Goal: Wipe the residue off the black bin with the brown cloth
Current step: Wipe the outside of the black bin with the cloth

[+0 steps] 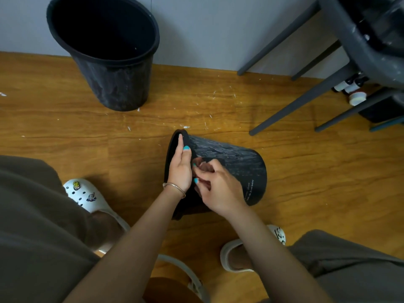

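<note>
A black bin (236, 165) lies on its side on the wooden floor, its mouth facing left and whitish residue streaking its upper side. My left hand (181, 167) grips the bin's rim, fingers reaching into the mouth and thumb outside. My right hand (216, 186) holds a bunched brown cloth (202, 165) and presses it against the bin's wall just right of the rim. Most of the cloth is hidden under my fingers.
A second, larger black bin (109, 55) stands upright at the back left by the wall. Grey chair legs (306, 99) and small bottles (354, 92) are at the right. White flecks (209, 101) dot the floor. My feet in white clogs (87, 195) flank the bin.
</note>
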{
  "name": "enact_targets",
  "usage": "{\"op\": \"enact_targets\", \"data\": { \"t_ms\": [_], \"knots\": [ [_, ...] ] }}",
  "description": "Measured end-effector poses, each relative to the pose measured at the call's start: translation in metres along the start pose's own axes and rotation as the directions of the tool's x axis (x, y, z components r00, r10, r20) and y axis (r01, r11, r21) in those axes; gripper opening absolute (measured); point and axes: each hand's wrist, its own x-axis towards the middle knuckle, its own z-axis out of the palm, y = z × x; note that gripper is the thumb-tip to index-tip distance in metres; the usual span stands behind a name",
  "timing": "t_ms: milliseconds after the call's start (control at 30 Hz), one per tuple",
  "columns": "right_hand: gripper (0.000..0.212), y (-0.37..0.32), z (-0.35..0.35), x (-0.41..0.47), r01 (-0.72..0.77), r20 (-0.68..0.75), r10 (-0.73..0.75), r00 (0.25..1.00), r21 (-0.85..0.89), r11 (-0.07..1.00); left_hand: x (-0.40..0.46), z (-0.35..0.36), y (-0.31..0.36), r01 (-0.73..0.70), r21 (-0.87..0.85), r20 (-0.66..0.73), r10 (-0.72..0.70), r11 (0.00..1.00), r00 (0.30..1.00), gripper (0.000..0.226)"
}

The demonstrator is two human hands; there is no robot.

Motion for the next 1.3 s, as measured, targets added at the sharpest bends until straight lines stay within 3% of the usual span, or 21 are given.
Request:
{"op": "enact_targets", "data": {
  "t_ms": [133,233,367,467,567,867,967,1067,1200,1300],
  "knots": [
    [0.034,0.006,-0.009,0.004,-0.159,-0.060,0.192,0.979,0.359,0.920,0.006,-0.004,0.014,0.015,0.114,0.009,-0.016,0.993,1.000,0.049],
    [0.037,0.007,-0.011,0.004,-0.214,-0.160,0.320,0.934,0.467,0.858,0.019,-0.006,0.026,0.074,0.099,0.010,-0.076,0.992,0.997,0.052],
    [0.039,0.003,-0.005,0.005,-0.214,-0.215,0.352,0.911,0.484,0.848,0.021,0.008,0.026,0.051,0.178,0.042,-0.059,0.983,0.997,0.049],
    [0.044,-0.002,0.002,0.004,-0.253,-0.187,0.314,0.931,0.291,0.923,0.016,0.012,0.018,0.012,0.147,-0.034,-0.007,0.989,0.999,0.038],
    [0.046,-0.007,0.004,0.003,-0.276,-0.194,0.307,0.932,0.170,0.946,0.011,0.005,0.019,-0.040,0.107,-0.036,0.044,0.994,0.998,0.040],
    [0.037,-0.012,0.029,0.017,-0.281,-0.383,0.327,0.864,0.171,0.944,0.016,0.002,0.019,-0.059,0.108,-0.008,0.060,0.992,0.998,0.039],
    [0.032,-0.013,0.037,0.019,-0.185,-0.462,0.252,0.850,0.185,0.965,0.013,0.003,0.019,-0.092,0.270,-0.071,0.115,0.958,0.991,0.037],
    [0.028,0.010,0.035,0.020,-0.098,-0.447,0.186,0.875,0.212,0.972,0.015,0.001,0.014,-0.108,0.298,-0.090,0.141,0.948,0.986,0.039],
    [0.027,0.038,0.030,0.028,-0.274,-0.451,0.392,0.802,0.305,0.912,0.023,0.003,0.014,-0.083,0.278,-0.090,0.111,0.957,0.990,0.043],
    [0.027,0.005,0.040,0.032,-0.345,-0.481,0.496,0.723,0.371,0.862,0.027,0.002,0.012,-0.091,0.312,-0.088,0.124,0.946,0.988,0.044]
  ]
}}
